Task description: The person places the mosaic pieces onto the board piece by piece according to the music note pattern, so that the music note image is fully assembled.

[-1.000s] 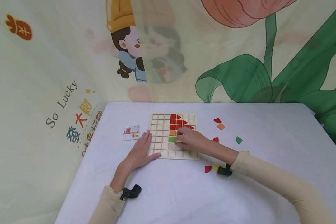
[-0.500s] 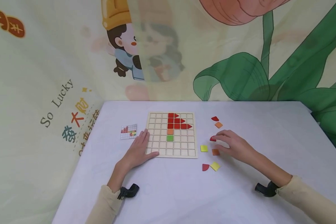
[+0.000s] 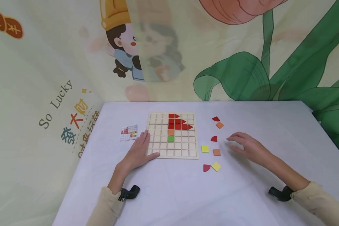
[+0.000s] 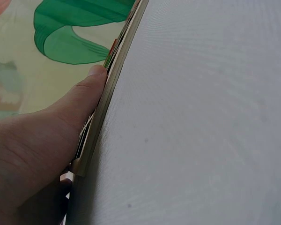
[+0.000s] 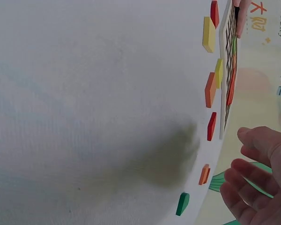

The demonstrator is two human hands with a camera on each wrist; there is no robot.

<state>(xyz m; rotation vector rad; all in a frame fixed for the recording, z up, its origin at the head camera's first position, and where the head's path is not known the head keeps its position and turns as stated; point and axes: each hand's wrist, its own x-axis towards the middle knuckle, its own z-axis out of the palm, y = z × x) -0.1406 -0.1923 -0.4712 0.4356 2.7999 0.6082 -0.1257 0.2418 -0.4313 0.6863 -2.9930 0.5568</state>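
A wooden grid board (image 3: 158, 147) lies on the white table. Along its left edge rests my left hand (image 3: 138, 147), fingers straight, with the thumb (image 4: 86, 89) over the near corner. Red squares (image 3: 171, 121) and red triangles (image 3: 190, 127) fill three rows of the board, above an orange square (image 3: 171, 132) and a green square (image 3: 170, 138). My right hand (image 3: 250, 149) hovers to the right of the loose pieces, fingers loosely bent and holding nothing. Nearest to it are a red quarter-circle (image 3: 213, 138) and an orange square tile (image 3: 216, 152).
Left of the board lies a small pattern card (image 3: 128, 132). Other loose pieces include yellow squares (image 3: 205, 148), another red quarter-circle (image 3: 206, 168) and an orange tile (image 3: 219, 125). The green quarter-circle (image 5: 182, 204) shows only in the right wrist view. A printed curtain (image 3: 169, 91) hangs behind.
My right hand has left the board and moved right, past the loose pieces, uncovering the red triangles and several tiles. My left hand has stayed on the board's edge.
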